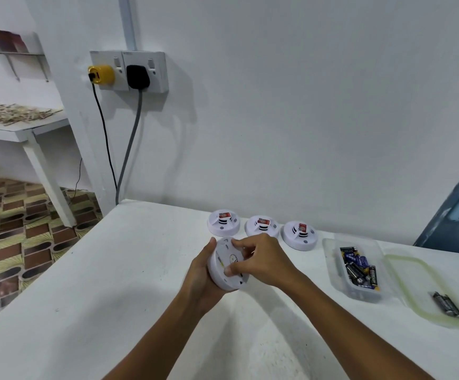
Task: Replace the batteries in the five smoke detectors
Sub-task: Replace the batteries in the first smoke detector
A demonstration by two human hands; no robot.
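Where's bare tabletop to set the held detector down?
Free: the white table left of the hands, out to its left edge, and the near strip beneath the forearms. Crowded: the back edge with three detectors, and the right side with the battery tub and its lid.

Two bare forearms, nothing worn.
From my feed I see my left hand (pixel 199 272) and right hand (pixel 264 263) uncovered: no sleeves reach into view, no gloves, no watch, rings or bands at either wrist.
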